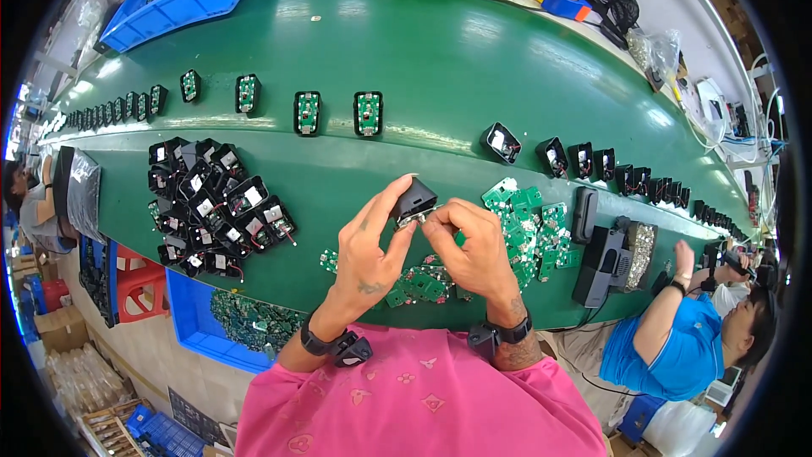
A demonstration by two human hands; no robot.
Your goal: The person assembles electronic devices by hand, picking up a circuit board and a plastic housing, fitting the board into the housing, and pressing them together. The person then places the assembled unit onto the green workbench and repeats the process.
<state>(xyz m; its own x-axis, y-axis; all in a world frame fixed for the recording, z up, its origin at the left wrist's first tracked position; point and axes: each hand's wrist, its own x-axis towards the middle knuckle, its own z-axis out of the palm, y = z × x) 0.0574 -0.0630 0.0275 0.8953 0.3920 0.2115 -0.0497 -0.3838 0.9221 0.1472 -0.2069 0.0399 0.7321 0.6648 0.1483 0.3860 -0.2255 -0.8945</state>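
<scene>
My left hand (pixel 370 241) grips a small black plastic case (pixel 414 197) between thumb and fingers, above the near part of the green bench. At the case's lower edge a bit of metal and circuit board shows near the thumb. My right hand (pixel 470 247) is closed in a pinch against that same edge; what its fingertips hold is hidden. Loose green circuit boards (pixel 420 284) lie below and between my hands. A larger heap of boards (pixel 526 228) spreads just right of my right hand. To the left is a pile of open black cases (pixel 207 203) with wires and white parts inside.
Cases fitted with green boards (pixel 368 113) stand in a row at the far left; open cases (pixel 554 156) continue the line rightward. A black device (pixel 602 264) stands at right, near a co-worker in blue (pixel 677 347). Blue bins (pixel 190 0) (pixel 190 322) sit far left and below the bench.
</scene>
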